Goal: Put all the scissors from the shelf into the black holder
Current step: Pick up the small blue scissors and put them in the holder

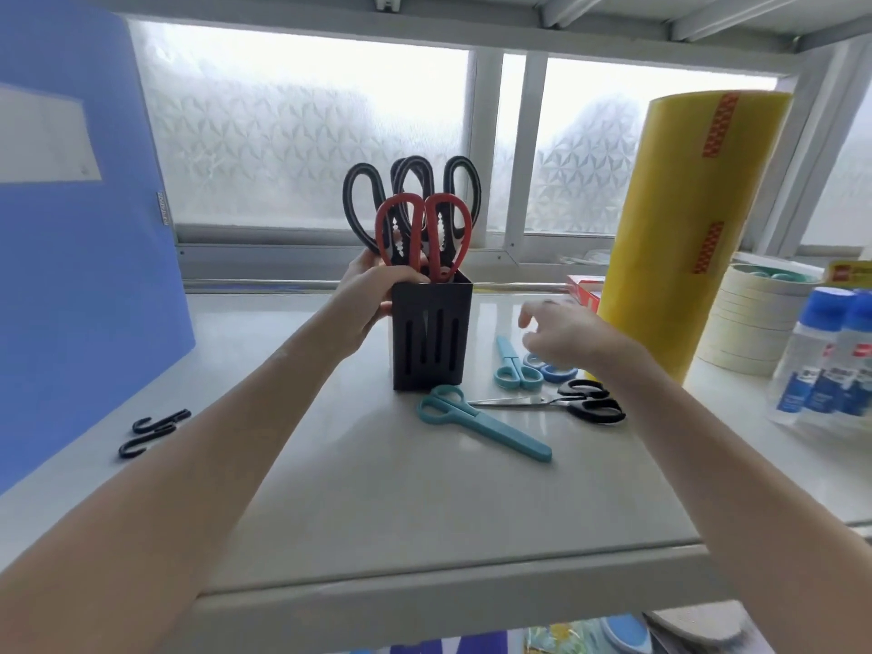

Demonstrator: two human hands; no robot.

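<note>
The black holder (431,335) stands upright mid-shelf, with red-handled scissors (423,233) and black-handled scissors (410,181) standing in it, handles up. My left hand (365,295) grips the holder's left side near the rim. To its right, my right hand (564,335) hovers with fingers spread, holding nothing, just above small light-blue scissors (514,365) and a darker blue pair (557,371) partly hidden under it. Teal sheathed scissors (481,422) and black-handled steel scissors (566,402) lie flat in front of the holder.
A blue folder (85,257) stands at the left with two black hooks (153,431) by it. A tall yellow film roll (698,228), stacked masking tape (750,323), glue bottles (821,361) and a red box (582,287) crowd the right. The shelf edge (424,592) runs below.
</note>
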